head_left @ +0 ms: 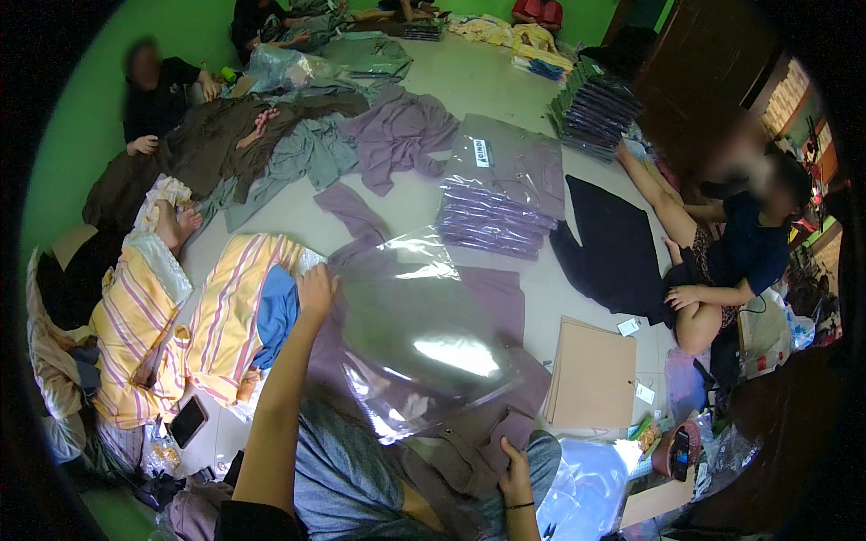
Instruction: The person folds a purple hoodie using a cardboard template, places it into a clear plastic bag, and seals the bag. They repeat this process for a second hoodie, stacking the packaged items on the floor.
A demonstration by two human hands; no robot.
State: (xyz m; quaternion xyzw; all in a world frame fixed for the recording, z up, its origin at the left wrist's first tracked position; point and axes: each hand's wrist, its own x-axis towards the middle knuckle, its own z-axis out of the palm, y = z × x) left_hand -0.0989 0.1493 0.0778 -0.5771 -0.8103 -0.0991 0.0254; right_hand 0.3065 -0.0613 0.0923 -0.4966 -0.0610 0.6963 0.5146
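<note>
My left hand (pixel 316 290) is closed at the upper left corner of a large clear plastic bag (pixel 424 307), which shines with reflections. The bag is spread over a mauve-grey garment (pixel 492 293) on the floor in front of me. Over my lap lies more mauve-grey cloth with a button visible, and my right hand (pixel 516 471) grips its edge between thumb and fingers. Just beyond stands a stack of bagged mauve garments (pixel 501 180). One sleeve stretches out from under the bag toward the far left.
Yellow striped cloth (pixel 230 307) and a phone (pixel 188 422) lie at left. On the right are a black garment (pixel 609 248), cardboard sheets (pixel 591 374), clear bags (pixel 586 487) and a seated person (pixel 753 239). Farther off are dark bagged stacks (pixel 597 108), loose clothes and other people.
</note>
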